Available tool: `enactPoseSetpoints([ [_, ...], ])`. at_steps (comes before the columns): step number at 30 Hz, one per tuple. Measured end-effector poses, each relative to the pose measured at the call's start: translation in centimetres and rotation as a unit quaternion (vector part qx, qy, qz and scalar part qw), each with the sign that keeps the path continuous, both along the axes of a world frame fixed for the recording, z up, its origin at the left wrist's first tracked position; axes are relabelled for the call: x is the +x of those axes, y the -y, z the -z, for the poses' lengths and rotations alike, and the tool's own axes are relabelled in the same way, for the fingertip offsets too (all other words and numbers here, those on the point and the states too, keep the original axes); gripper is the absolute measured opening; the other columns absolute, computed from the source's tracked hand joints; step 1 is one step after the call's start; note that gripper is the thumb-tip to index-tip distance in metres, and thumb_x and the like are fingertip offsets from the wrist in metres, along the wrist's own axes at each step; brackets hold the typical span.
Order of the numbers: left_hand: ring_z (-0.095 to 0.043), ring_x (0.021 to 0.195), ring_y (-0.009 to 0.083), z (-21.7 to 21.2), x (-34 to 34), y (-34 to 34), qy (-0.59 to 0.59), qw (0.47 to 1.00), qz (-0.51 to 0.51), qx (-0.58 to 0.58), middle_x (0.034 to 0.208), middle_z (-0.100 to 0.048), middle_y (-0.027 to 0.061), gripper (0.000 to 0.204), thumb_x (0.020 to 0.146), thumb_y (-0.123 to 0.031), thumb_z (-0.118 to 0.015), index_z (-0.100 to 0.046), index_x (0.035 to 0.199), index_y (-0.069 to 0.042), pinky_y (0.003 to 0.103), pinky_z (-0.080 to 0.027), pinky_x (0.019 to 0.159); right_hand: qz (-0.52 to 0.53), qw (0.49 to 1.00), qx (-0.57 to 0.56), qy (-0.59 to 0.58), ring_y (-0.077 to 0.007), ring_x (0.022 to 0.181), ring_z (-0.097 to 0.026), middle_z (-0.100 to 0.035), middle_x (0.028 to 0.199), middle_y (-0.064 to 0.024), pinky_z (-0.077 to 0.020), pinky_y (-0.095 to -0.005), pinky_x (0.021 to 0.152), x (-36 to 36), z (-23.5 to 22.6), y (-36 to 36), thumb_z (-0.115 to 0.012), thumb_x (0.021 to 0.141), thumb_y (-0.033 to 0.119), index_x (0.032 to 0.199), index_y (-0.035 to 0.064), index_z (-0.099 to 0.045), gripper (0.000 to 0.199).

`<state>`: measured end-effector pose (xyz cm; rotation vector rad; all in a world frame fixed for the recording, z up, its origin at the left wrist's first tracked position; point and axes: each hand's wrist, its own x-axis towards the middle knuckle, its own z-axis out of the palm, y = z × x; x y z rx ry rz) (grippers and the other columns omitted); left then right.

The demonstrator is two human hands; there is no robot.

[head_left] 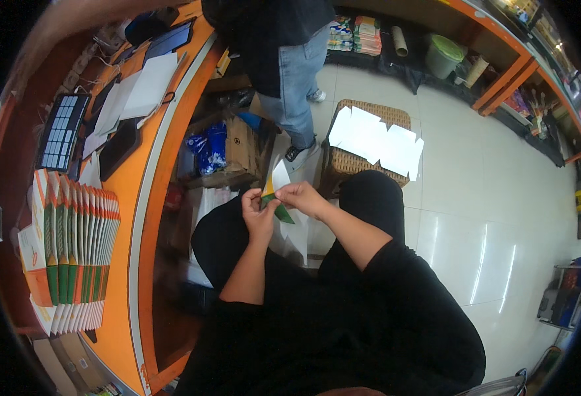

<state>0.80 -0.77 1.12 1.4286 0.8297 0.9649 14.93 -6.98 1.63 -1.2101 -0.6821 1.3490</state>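
A thin card carton blank, white on one face with green and yellow-orange print on the other, is held up above my lap. My left hand pinches its left edge between thumb and fingers. From the other side my right hand grips the same card, its fingertips close to the left thumb. The card looks partly folded, with a white flap pointing up and another hanging down between my knees. To the right of my knees, white cut card blanks lie on a wicker stool.
On my left runs an orange counter with a row of folded cartons, papers and a tablet. A person stands ahead beside an open cardboard box with blue packages. A green-lidded bucket stands far right.
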Motion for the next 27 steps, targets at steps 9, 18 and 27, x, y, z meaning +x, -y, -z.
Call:
enactPoseSetpoints([
  [9,-0.059,0.112,0.0253,-0.3,0.2,-1.3,-0.126,0.974,0.032,0.187,0.108,-0.062,0.0111,0.014,0.079,0.006,-0.065,-0.066,0.093,0.001,0.034,-0.045,0.096,0.033,0.991,-0.106,-0.081,-0.0178,0.086,-0.063,-0.064,0.094,-0.0099,-0.0496,-0.0316,0.077,1.6,2.6,-1.1,-0.066,0.088,0.031,0.109,-0.0012,-0.064,0.039],
  [18,-0.057,0.108,0.0213,0.1,-0.6,-3.2,0.214,0.963,0.06,-0.151,0.107,-0.059,0.0072,0.015,0.092,-0.005,-0.06,-0.056,0.107,-0.004,0.031,-0.047,0.092,0.234,0.897,-0.074,0.367,-0.026,0.074,-0.067,-0.068,0.088,-0.0144,-0.0519,-0.0338,0.071,3.7,2.5,-1.6,-0.071,0.081,0.018,0.098,0.0025,-0.069,0.023],
  [27,-0.062,0.093,0.0159,-0.5,-0.4,-2.3,0.117,0.964,-0.01,-0.24,0.106,-0.06,0.0073,0.023,0.092,-0.017,-0.064,-0.052,0.108,-0.005,0.027,-0.051,0.078,0.167,0.807,0.16,0.543,-0.0292,0.075,-0.063,-0.064,0.083,-0.0086,-0.047,-0.0394,0.067,1.3,-0.5,-0.3,-0.069,0.081,0.023,0.088,0.0099,-0.069,0.014],
])
